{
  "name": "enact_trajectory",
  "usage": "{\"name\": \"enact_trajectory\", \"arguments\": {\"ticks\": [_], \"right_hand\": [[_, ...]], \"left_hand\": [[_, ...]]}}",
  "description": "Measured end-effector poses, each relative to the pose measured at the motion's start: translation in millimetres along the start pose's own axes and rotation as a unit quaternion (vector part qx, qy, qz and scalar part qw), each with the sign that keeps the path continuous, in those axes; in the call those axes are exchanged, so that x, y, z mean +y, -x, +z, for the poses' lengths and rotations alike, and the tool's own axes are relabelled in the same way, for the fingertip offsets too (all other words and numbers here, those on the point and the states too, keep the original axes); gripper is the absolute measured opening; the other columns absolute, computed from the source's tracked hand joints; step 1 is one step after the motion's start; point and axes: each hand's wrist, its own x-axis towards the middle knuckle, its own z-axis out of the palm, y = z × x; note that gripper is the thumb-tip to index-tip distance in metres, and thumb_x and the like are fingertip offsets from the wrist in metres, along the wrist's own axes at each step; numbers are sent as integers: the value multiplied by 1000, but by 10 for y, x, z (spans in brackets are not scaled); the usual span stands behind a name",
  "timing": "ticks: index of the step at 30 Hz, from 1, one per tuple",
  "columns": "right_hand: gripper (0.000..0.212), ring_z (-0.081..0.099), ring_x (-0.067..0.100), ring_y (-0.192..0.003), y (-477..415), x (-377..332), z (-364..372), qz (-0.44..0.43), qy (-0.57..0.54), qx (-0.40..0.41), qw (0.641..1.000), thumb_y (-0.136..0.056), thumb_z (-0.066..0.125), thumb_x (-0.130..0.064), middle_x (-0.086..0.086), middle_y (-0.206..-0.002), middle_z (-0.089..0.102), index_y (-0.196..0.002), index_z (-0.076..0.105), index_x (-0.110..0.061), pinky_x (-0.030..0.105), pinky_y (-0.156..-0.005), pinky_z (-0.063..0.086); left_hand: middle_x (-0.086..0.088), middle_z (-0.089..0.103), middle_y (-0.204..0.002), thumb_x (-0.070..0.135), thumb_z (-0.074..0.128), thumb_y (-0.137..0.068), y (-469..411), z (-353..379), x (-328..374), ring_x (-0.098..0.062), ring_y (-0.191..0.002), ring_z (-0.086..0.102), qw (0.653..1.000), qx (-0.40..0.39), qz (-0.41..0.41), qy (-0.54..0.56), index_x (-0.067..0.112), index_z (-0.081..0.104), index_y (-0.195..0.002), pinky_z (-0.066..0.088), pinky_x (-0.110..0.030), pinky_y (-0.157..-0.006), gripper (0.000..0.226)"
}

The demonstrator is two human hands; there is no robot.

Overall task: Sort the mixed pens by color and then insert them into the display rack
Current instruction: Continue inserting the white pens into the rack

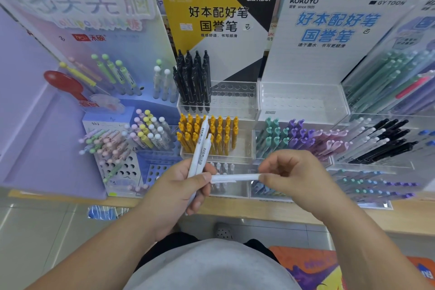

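Observation:
My left hand (179, 192) grips two white pens (202, 146) that stand upright in front of the yellow pens (209, 134). My right hand (294, 175) pinches one end of a third white pen (235, 177), which lies level between both hands; its other end touches my left thumb. Behind them stands the clear display rack (235, 101) with black pens (194, 80) at its left and bare holes at its right. A second clear rack (303, 101) under the white sign shows rows of bare holes.
A purple stand (117, 148) with pastel ball-top pens is at the left. Teal, purple and pink pens (299, 138) fill the right tiers, with white and black pens (386, 139) further right. The wooden shelf edge (247, 209) runs below my hands.

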Motion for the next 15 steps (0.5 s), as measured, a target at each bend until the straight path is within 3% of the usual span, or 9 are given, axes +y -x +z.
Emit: {"name": "enact_trajectory", "arguments": {"ticks": [5,9,15], "right_hand": [[20,65,0,-78,57,-73,135,-86,170,-25,981,-77,83,-21,-19,-78,71,-88,75,-36,14,-71,49],[22,61,2,-78,50,-138,295,-159,255,-36,953,-81,78,-31,-20,-85,69,-102,75,-34,30,-73,55],[27,59,10,-71,59,-159,386,-166,222,-73,958,-80,79,-34,-24,-82,65,-106,73,-36,33,-65,53]], "left_hand": [[-8,54,-66,8,51,-100,12,-9,9,-15,-45,39,1000,13,-4,-3,11,65,-101,30,-25,-44,14],[-7,54,-66,9,52,-100,13,36,16,-14,-46,40,1000,10,-8,-14,13,65,-102,31,-25,-44,13],[-9,54,-67,8,51,-100,36,48,1,-16,-47,40,1000,-3,-2,-25,12,65,-102,31,-29,-49,14]]}}
